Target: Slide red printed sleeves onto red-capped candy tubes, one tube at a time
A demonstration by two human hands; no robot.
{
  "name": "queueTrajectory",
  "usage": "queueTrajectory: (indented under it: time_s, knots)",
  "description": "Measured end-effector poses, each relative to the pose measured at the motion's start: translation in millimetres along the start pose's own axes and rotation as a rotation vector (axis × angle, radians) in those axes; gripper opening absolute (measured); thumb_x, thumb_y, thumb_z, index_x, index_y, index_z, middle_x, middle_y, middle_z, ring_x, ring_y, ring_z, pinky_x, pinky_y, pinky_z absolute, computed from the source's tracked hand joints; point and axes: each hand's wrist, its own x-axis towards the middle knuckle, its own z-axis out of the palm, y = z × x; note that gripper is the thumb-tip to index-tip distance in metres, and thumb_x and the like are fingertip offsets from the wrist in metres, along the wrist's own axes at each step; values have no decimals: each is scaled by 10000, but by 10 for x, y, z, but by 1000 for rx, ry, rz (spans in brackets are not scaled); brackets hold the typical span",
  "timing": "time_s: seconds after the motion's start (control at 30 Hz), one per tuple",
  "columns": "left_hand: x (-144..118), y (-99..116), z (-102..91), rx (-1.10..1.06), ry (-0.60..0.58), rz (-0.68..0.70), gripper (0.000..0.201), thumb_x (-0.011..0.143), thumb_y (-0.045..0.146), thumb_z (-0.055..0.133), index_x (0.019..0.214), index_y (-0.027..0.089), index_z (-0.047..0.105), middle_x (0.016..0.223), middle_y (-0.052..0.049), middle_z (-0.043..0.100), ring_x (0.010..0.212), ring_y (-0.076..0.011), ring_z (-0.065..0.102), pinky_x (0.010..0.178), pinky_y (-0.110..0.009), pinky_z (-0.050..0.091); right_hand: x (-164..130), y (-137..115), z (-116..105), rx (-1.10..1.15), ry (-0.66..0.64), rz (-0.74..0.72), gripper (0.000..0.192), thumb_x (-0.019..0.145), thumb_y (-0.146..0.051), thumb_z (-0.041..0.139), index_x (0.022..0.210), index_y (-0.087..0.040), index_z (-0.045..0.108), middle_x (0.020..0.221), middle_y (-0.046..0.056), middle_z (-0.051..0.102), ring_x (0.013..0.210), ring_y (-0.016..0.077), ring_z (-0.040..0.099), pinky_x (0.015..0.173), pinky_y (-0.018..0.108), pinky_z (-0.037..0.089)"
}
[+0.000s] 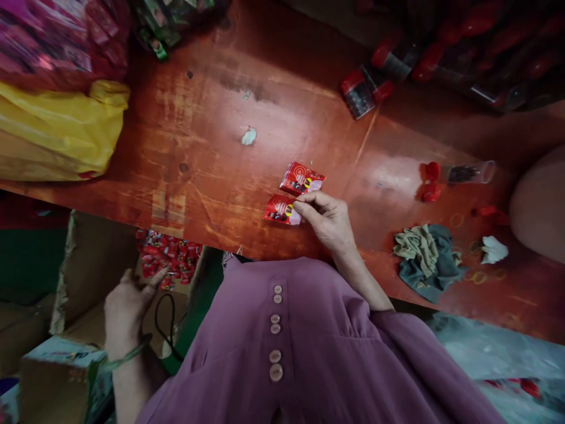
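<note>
Over the worn reddish table, my right hand pinches a red printed packet by its right edge, thumb and fingertips closed on it. Just behind lies a small stack of matching red packets, touching or nearly touching the held one. Below the table edge, my left hand hangs slightly blurred at a cardboard box, its thumb stretched apart from the fingers. Nothing shows in that hand. Small red wrapped pieces fill part of the box, beyond the fingertips.
A yellow bag and a pink bag of packets stand at the far left. Clear red-lidded jars lie at the back right. A crumpled cloth, a clear tube with dark contents and red caps are on the right.
</note>
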Motion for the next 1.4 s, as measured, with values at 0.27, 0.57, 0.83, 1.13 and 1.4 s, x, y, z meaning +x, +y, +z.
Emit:
queueTrajectory:
  time_s: [0.27, 0.57, 0.83, 1.13, 1.4]
  knots:
    - [-293, 1447, 126, -274, 125, 986, 411, 844, 393, 718, 1239, 290, 668, 1179, -25, 735, 1023, -243, 683, 934, -372, 520, -53, -176, -22, -685, -286, -474, 215, 1007, -229, 470, 875, -177, 632, 785, 38, 623, 704, 146, 543, 664, 274, 437]
    - [32, 2295, 481, -31, -142, 1450, 254, 963, 270, 561, 768, 178, 694, 694, -21, 682, 666, -158, 592, 662, -279, 457, 71, -440, -97, -1241, -624, -578, 183, 1013, -180, 460, 926, -149, 618, 821, 54, 624, 756, 172, 589, 709, 297, 447]
    - [120, 2336, 540, -247, -348, 1322, 226, 917, 264, 634, 720, 179, 708, 643, -3, 648, 628, -123, 597, 604, -218, 449, 291, -548, -292, -945, -718, -519, 312, 1038, -381, 428, 916, -174, 626, 839, 21, 651, 737, 131, 565, 675, 265, 444]
    - [137, 2231, 612, -375, -369, 1117, 245, 948, 283, 573, 866, 208, 791, 789, -39, 745, 729, -141, 670, 691, -237, 507, 1435, -379, -921, -1125, 250, -371, 243, 952, -394, 579, 1033, -176, 649, 1029, 131, 658, 1005, 281, 576, 923, 448, 473]
    - [162, 2218, 632, -527, -334, 987, 155, 849, 307, 706, 782, 198, 794, 746, -39, 764, 663, -144, 686, 636, -241, 511, 1603, -276, -875, -1262, 236, -279, 405, 952, -440, 581, 1181, -106, 589, 1227, 207, 603, 1177, 365, 531, 981, 557, 408]
